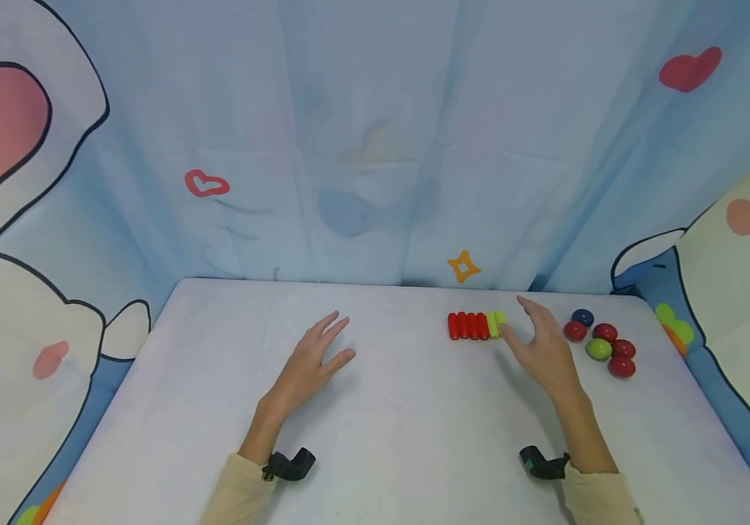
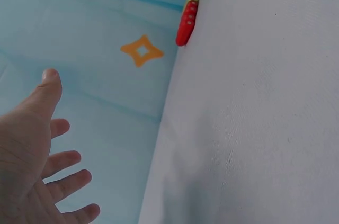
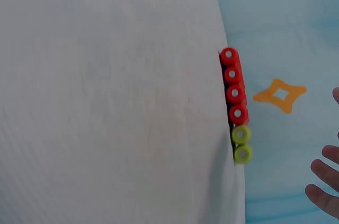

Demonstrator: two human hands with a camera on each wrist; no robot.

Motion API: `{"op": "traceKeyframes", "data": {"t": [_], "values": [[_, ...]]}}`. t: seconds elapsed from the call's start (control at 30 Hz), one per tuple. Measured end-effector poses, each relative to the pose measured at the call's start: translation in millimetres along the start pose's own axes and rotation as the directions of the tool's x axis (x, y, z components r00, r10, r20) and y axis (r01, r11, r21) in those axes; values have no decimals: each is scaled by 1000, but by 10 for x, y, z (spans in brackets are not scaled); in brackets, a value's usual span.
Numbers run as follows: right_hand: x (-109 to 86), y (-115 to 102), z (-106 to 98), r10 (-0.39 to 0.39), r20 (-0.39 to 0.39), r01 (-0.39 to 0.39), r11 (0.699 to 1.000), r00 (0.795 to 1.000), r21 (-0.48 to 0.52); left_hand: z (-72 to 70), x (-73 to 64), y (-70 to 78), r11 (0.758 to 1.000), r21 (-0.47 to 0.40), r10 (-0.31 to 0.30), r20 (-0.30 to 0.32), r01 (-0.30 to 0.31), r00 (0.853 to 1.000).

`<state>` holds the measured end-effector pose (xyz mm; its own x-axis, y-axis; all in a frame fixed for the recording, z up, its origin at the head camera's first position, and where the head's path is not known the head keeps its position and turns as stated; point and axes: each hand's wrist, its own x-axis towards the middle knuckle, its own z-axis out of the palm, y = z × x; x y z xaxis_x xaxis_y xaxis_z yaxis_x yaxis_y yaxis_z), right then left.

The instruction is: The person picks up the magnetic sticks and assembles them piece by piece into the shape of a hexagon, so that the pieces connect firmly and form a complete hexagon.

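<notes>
A row of short cylinders lies side by side near the far table edge: several red cylinders (image 1: 469,326) and, at the right end, two yellow-green cylinders (image 1: 493,324). In the right wrist view their round ends show, each with a pale centre. My right hand (image 1: 548,357) hovers at the right end of the row, thumb and fingers spread, holding nothing. Its thumb tip overlaps the last yellow-green cylinder in the head view. Left of the row, my left hand (image 1: 307,367) is held over the table with fingers apart and nothing in it.
To the right of my right hand sits a loose group of shiny egg-shaped pieces: several red ones (image 1: 622,366), a green one (image 1: 599,348) and a dark blue one (image 1: 582,317). A printed blue curtain (image 1: 375,146) hangs behind the white table (image 1: 381,452).
</notes>
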<state>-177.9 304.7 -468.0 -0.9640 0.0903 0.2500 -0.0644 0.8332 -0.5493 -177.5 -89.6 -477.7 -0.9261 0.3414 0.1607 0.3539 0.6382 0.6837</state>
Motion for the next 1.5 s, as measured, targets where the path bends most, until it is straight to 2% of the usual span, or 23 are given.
{"op": "traceKeyframes", "data": {"t": [0.2,0.43,0.67,0.9,1.0,1.23,1.5], "values": [[3,118,-125,36,-3,-36,999,999,-35,81,4,10,1000,-6,9,11,-9,1000],[28,175,-167,46,0,-46,998,999,-53,163,16,26,999,31,7,34,-8,999],[23,249,-217,67,3,-67,995,998,-69,256,57,63,997,39,61,49,-62,997],[19,384,-279,67,-14,-68,992,998,-102,360,103,115,994,73,71,75,-77,995],[20,452,-313,71,-12,-72,994,997,-86,394,139,143,994,77,74,81,-80,994],[14,588,-361,89,57,-88,996,994,-21,489,221,207,996,55,62,114,-68,992],[12,757,-376,42,24,-42,999,999,-19,628,372,239,998,15,57,145,-59,988]]}}
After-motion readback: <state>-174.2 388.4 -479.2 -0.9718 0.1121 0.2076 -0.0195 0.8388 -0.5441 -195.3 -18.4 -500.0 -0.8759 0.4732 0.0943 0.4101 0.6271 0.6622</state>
